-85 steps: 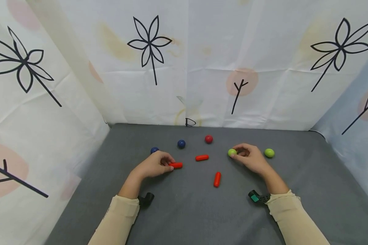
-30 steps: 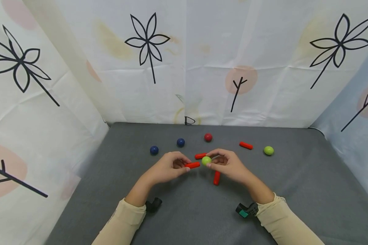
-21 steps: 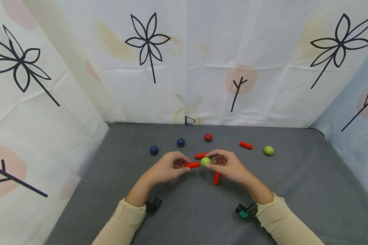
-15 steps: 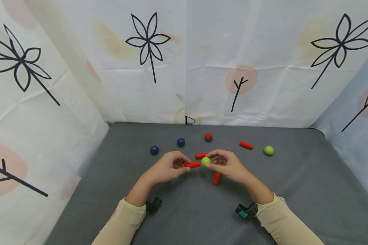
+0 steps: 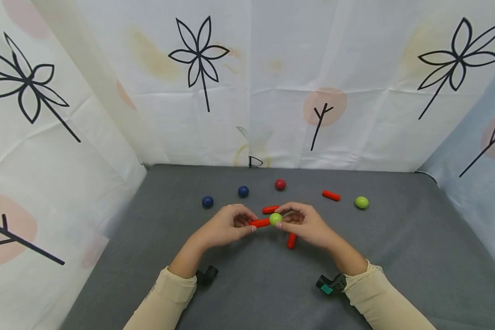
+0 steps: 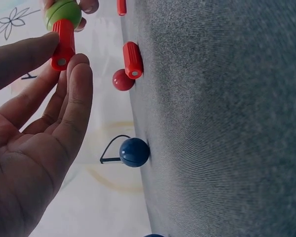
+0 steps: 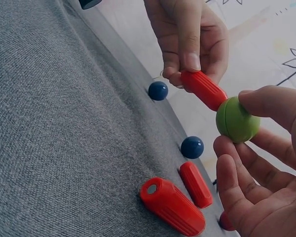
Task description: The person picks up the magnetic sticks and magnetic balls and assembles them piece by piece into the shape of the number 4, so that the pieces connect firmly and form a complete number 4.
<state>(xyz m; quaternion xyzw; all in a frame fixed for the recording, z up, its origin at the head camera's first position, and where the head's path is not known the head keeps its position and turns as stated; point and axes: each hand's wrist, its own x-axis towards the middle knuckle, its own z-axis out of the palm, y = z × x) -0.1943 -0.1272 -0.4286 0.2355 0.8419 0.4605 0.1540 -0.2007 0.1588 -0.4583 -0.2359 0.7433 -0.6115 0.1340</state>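
Held red rod (image 5: 260, 222) and held green ball (image 5: 276, 219) meet end to surface, in contact, raised above the grey cloth (image 5: 247, 293), near the middle of the work area. Rod ribbed along its length, roughly level in the head view; small pale disc in its free end, seen from the left wrist. Ball shows a groove around it in the right wrist view. Left hand (image 5: 228, 225): grips the rod, thumb against fingertips. Right hand (image 5: 307, 224): pinches the ball between thumb and fingers. Around the pair, resting on the cloth: rear red rod (image 5: 270, 209) just beyond, its right end covered by the right hand; front red rod (image 5: 291, 241) on the near side, pointing roughly toward the wearer, far end likewise covered. Farther out: red ball (image 5: 280, 184) behind the rear rod; inner blue ball (image 5: 243, 191) and outer blue ball (image 5: 207, 201) to the left, apart from each other; far red rod (image 5: 331, 195) and spare green ball (image 5: 361, 202) to the right, near each other, not touching. Cream sleeves (image 5: 161, 293) on both arms. Backdrop: white curtain (image 5: 272, 55) printed with black line flowers.
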